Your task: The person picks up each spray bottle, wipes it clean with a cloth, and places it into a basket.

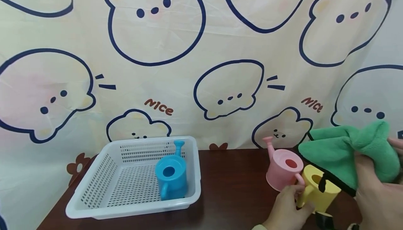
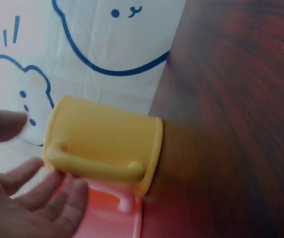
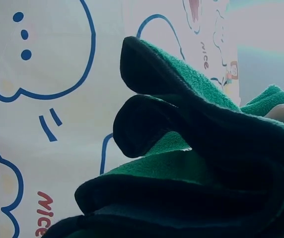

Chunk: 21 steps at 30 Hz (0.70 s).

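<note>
green cloth [image 1: 330, 147] | yellow can [image 1: 328, 194] | pink can [image 1: 277, 174] | blue can [image 1: 176, 185] | cartoon-print backdrop [image 1: 230, 44]

Watering can [image 1: 171, 182] in basket [image 1: 133, 210], cloth [image 1: 344, 149] at right

Home-like setting (exact room unclear), cartoon-printed cloth backdrop [image 1: 233, 48], dark wood-grained table [image 1: 233, 181]

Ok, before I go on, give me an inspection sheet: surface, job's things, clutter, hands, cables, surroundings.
Surface: dark reddish-brown table.
Job's things: blue watering can upright inside the white basket; pink watering can and yellow can side by side, outside the basket; green cloth with dark edging, held up.
Clutter: small dark object near the yellow can, unidentifiable.
Left hand: fingers at the yellow can's handle side; contact unclear.
Right hand: grips the green cloth.
Cables: nothing seen.
Surroundings: pale backdrop with blue-outlined cartoon heads behind the table.
</note>
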{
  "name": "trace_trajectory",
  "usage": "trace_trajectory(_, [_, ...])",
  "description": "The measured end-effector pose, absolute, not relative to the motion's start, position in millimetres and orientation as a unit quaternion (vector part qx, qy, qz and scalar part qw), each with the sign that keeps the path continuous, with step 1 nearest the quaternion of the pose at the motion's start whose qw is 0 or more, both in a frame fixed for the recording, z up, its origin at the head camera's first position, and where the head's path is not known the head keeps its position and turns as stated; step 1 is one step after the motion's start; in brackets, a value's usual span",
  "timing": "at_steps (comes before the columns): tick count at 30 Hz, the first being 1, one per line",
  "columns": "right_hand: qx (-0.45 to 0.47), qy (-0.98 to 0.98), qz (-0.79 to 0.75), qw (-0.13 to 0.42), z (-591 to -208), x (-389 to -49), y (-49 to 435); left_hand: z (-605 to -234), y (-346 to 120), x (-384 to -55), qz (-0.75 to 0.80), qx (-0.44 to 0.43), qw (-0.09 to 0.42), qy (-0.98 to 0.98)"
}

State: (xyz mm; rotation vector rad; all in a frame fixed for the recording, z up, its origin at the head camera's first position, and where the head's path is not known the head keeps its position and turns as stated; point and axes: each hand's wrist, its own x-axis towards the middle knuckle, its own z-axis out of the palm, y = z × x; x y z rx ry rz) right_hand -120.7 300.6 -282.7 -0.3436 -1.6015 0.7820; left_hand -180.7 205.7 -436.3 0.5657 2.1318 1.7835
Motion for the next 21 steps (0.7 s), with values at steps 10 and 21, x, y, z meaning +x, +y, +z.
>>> trace_trajectory(10, [-0.090,-0.697,0.359,0.614,-280.0,-120.9,298.3,-439.5,206.4,-181.8,0.598,0.198,0.141,0.764])
trace_trajectory(21, [-0.070,-0.707,0.357,0.606,-278.6,-118.5,298.3,-439.4,203.0,-176.7,0.573,0.233,0.209,0.757])
